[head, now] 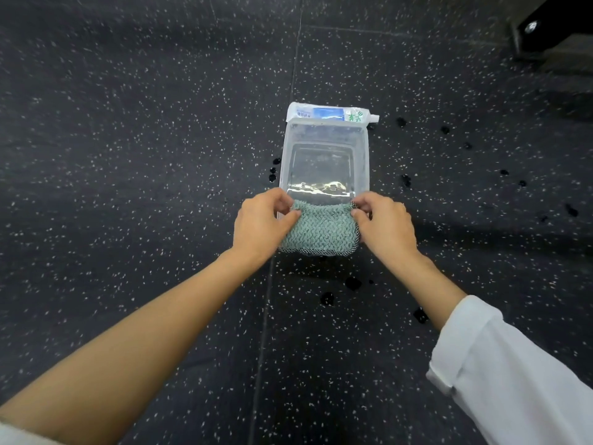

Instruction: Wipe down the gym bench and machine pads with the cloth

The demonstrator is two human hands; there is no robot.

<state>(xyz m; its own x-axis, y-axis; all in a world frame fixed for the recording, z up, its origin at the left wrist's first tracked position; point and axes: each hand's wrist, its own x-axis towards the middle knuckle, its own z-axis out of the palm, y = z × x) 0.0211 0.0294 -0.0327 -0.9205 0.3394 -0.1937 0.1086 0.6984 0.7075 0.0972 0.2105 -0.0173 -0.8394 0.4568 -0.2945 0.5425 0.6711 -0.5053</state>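
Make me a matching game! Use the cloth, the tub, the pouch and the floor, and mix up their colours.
Things:
1. cloth
2. tub
3. pouch
4. floor

Colours:
A. black with white specks
B. see-through
C. pale green
D. white and blue

Pairs: 1-C, 2-B, 3-D, 4-A

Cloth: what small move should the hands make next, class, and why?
Probably wring the cloth over the tub. The left hand and right hand pinch its upper corners at the tub's near end, water lies in the tub, and dark wet spots mark the floor.
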